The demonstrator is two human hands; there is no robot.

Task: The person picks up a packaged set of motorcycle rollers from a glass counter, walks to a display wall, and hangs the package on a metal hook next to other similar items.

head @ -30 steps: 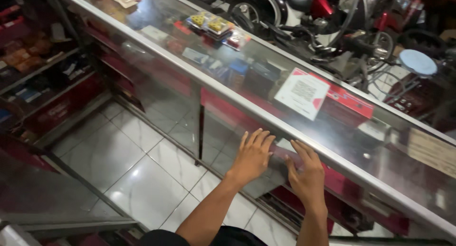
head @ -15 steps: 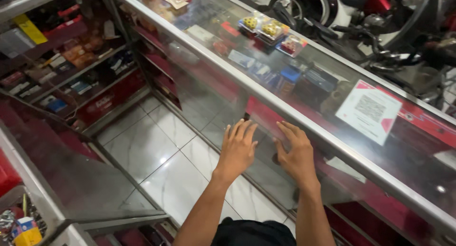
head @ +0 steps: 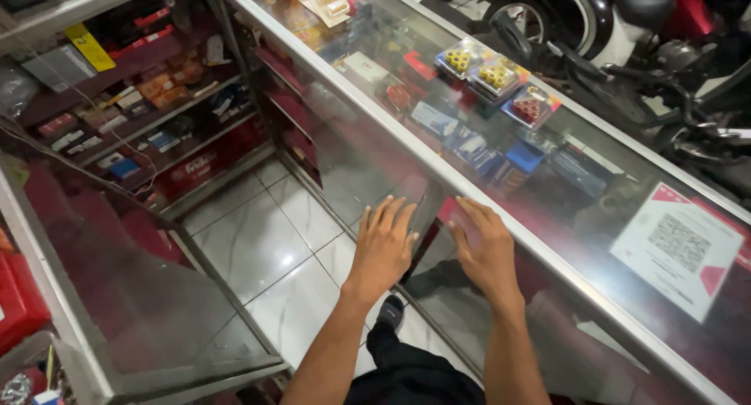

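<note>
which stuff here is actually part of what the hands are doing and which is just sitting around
In hand:
- left hand, flat on the sliding glass door
- right hand, flat on the same glass
- display counter that carries the door

Lying about:
- blister packs on the countertop
- white and red card on the countertop
- wall shelves of small boxes
- motorcycle beyond the counter

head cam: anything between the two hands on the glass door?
Nothing. Between left hand and right hand is only bare sliding glass panel, in the head view.
</note>
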